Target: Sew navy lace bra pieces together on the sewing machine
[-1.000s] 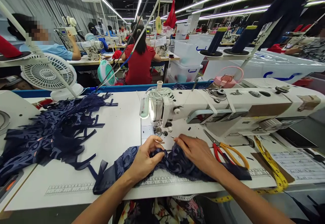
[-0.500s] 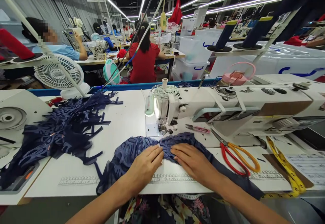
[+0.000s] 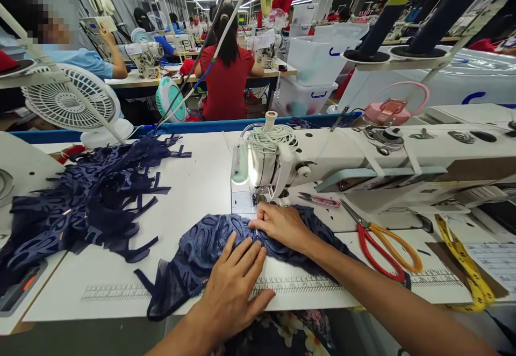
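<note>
A navy lace garment piece point(image 3: 203, 243) lies spread on the white table in front of the sewing machine point(image 3: 264, 162). My left hand point(image 3: 236, 283) rests flat on its lower middle part, fingers stretched out and thumb apart. Beyond it, my right hand point(image 3: 284, 227) is closed, thumb and fingertips pinching the lace at its upper edge, close to the needle plate point(image 3: 242, 203). A small white strip shows on the lace by the right fingertips. The right forearm covers part of the garment's right side.
A heap of navy lace pieces point(image 3: 100, 189) lies at left. Thread snips point(image 3: 320, 200), orange-and-red scissors point(image 3: 382, 237) and a yellow tape measure point(image 3: 463, 264) lie at right. A printed ruler point(image 3: 298, 285) runs along the front. A white fan point(image 3: 74, 98) stands behind; people sit farther back.
My right hand has moved up and left toward the needle area and closed on the lace edge. My left hand has slid down and flattened on the fabric. The view has shifted slightly.
</note>
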Demonstrator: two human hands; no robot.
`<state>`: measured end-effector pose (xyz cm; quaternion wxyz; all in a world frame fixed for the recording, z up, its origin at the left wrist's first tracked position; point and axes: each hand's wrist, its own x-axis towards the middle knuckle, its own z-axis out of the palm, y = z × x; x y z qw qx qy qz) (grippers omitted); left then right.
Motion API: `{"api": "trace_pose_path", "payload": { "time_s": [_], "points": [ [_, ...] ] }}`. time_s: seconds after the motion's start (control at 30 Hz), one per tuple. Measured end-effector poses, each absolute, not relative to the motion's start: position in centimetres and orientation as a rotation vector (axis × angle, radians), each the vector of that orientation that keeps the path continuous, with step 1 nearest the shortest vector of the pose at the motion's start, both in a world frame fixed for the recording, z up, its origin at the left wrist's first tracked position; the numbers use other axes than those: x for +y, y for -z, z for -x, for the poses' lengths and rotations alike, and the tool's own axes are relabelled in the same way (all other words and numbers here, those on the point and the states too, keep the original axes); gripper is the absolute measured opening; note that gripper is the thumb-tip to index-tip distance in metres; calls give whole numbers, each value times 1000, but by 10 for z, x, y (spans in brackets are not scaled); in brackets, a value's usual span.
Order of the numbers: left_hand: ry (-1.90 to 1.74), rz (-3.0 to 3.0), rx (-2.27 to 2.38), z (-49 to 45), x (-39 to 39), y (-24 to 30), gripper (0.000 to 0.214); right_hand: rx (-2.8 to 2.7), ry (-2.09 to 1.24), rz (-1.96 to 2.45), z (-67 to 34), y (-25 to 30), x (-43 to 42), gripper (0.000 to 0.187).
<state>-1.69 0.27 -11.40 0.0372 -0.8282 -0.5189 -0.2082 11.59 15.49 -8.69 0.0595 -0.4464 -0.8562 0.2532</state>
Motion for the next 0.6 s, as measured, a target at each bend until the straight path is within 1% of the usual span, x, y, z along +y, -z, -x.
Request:
{"api": "trace_pose_path", "payload": {
  "time_s": [0.17, 0.33, 0.47, 0.53, 0.6],
  "points": [
    [623, 2563, -1590, 17, 2, 114, 58, -2565, -803, 1398, -118, 87, 156, 26],
    [621, 2557, -1586, 18, 0, 112, 56, -2539, -804, 1407, -114, 88, 157, 29],
    [619, 2545, -1599, 15, 1, 109, 56, -2536, -813, 1331, -124, 73, 151, 22],
    [625, 2529, -1619, 15, 3, 109, 56, -2535, -750, 1231, -139, 63, 139, 22],
    [639, 2508, -1625, 18, 1, 110, 54, -2564, -618, 1088, -160, 59, 122, 26]
  ]
}}
